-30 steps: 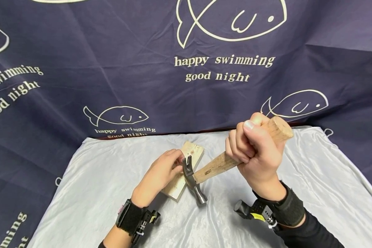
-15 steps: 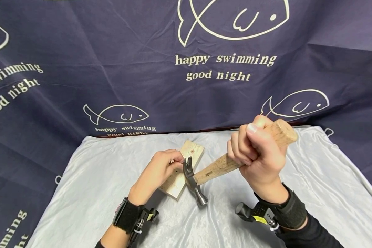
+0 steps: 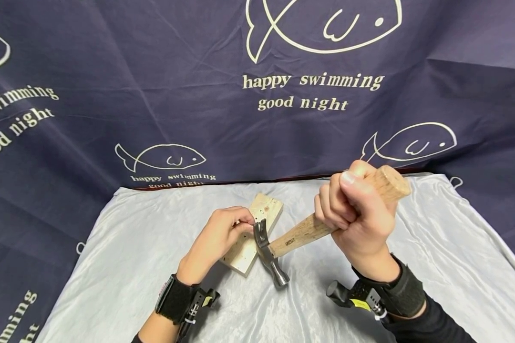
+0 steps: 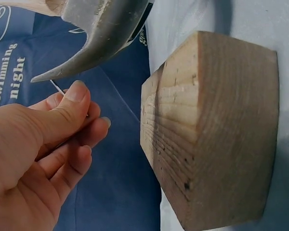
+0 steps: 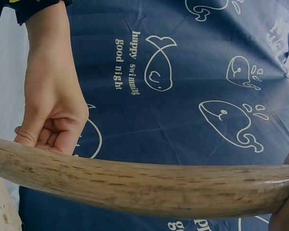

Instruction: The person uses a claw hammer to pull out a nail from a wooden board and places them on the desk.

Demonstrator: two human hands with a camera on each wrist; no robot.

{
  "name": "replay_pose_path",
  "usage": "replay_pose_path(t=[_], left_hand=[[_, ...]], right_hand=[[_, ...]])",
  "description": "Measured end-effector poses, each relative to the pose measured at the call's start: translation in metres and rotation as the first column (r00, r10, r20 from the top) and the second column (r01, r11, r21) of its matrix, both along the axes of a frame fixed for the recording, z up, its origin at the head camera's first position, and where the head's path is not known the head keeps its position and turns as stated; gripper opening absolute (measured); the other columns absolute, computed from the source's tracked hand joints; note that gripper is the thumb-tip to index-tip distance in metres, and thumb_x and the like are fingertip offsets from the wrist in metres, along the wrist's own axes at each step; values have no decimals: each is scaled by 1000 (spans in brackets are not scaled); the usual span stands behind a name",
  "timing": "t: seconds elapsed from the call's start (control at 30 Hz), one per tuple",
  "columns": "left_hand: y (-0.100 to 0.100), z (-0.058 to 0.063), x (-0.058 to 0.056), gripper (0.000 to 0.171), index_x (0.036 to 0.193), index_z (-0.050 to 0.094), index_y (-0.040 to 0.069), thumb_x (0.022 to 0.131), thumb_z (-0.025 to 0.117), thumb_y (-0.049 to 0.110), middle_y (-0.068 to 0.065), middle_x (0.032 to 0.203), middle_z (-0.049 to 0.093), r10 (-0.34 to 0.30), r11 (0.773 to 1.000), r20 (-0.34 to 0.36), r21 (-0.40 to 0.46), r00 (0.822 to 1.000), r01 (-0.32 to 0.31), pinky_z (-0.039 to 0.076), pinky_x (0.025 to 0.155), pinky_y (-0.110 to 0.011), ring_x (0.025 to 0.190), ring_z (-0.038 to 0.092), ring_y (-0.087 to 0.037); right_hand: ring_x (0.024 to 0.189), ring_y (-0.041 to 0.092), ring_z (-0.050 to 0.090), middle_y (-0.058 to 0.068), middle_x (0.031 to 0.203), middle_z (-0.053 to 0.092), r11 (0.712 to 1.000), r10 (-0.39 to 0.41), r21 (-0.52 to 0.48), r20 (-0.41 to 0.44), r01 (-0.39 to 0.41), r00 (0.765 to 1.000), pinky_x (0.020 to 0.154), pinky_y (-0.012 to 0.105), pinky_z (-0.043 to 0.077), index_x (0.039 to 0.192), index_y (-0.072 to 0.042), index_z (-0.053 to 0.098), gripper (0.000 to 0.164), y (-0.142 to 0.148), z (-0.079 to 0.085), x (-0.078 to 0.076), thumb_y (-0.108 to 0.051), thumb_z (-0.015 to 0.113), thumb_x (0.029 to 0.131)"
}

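Note:
My right hand grips the wooden handle of a claw hammer near its butt end. The hammer head hangs above a pale wooden block, claw toward the back and striking face toward the front. My left hand pinches a thin nail between thumb and fingers. In the left wrist view one end of the nail meets the tip of the hammer's claw; most of the nail is hidden by the fingers. The left hand is raised off the block. In the right wrist view the handle crosses the frame.
The block lies slanted on a white satin cloth that covers the table, with small dark holes or marks in its top. Behind the table hangs a dark blue curtain printed with fish and lettering.
My left hand has drawn back slightly left and now stays beside the claw. The hammer and right hand have shifted slightly right, and the claw has tipped a little.

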State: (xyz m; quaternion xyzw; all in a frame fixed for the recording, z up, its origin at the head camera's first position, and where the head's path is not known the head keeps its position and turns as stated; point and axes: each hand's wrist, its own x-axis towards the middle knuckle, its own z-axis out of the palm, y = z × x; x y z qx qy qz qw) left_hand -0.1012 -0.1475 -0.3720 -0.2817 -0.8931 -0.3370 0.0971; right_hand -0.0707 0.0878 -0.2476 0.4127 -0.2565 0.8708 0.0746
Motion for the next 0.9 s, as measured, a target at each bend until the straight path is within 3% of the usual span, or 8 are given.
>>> replay_pose_path(t=[0.27,0.57,0.7,0.9], left_hand=[[-2,2,1,5,81,65,18,80,70,17,12,79,65,21,1000,31,10,999,-21,49,70,-20,72,58,0],[-7,7,1,6,85,70,19,83,70,24,11,79,69,162,984,117,52,980,-169,50,71,-22,72,61,0],[-11,6,1,4,87,71,20,85,69,23,8,78,70,257,962,191,46,947,-270,49,68,-24,70,59,-3],[-20,3,3,4,88,72,18,85,69,18,5,78,69,384,913,314,15,869,-408,49,68,-28,70,61,-8]], right_hand=[[35,6,25,-2,46,25,999,-21,26,-6,21,1000,31,19,22,66,-5,28,27,2,-2,1,10,25,88],[34,6,25,-2,45,25,997,-57,51,12,57,998,30,20,22,65,-5,28,28,4,-4,-2,10,24,89],[34,6,25,-2,45,25,996,-73,58,23,72,997,30,20,22,66,-5,30,28,6,-5,-3,11,24,88],[34,7,24,-1,46,25,992,-107,66,28,105,994,30,20,21,66,-4,33,27,9,-7,-3,12,26,88]])
